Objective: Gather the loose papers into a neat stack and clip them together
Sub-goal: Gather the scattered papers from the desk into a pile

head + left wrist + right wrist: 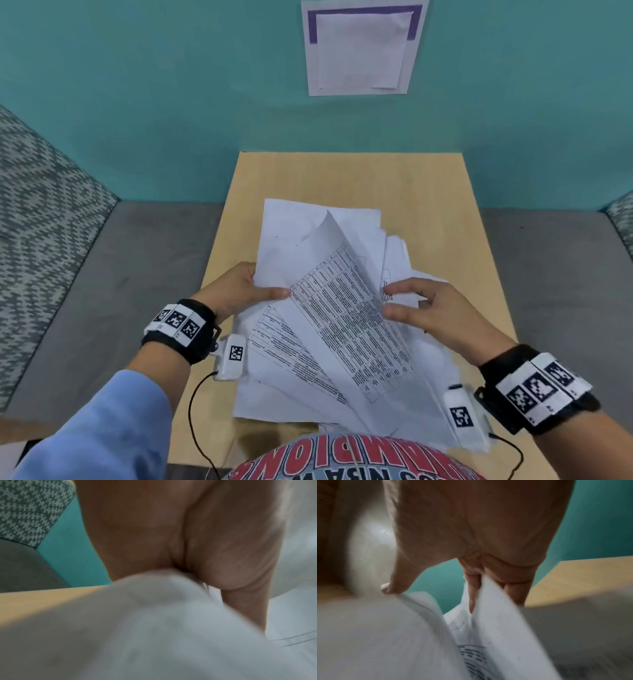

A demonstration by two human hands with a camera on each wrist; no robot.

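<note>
Several loose white papers (342, 308), some printed with tables, lie fanned and askew over the middle of the light wooden table (428, 192). My left hand (239, 294) grips the left edge of the sheets, thumb on top and fingers underneath. My right hand (424, 308) holds the right side, thumb on the top printed sheet and fingers tucked among the lower sheets. One sheet curls upward between the hands. The left wrist view shows the palm (171, 534) against blurred paper (154, 628). In the right wrist view, fingers (472, 588) sit between separated sheets (496, 615). No clip is visible.
A teal wall (171, 102) stands behind the table, with a white sheet and purple tape (363, 48) fixed to it. Grey seat cushions (102, 291) flank the table on both sides, with patterned upholstery (41, 205) at far left. Cables hang from the wrist cameras near the front edge.
</note>
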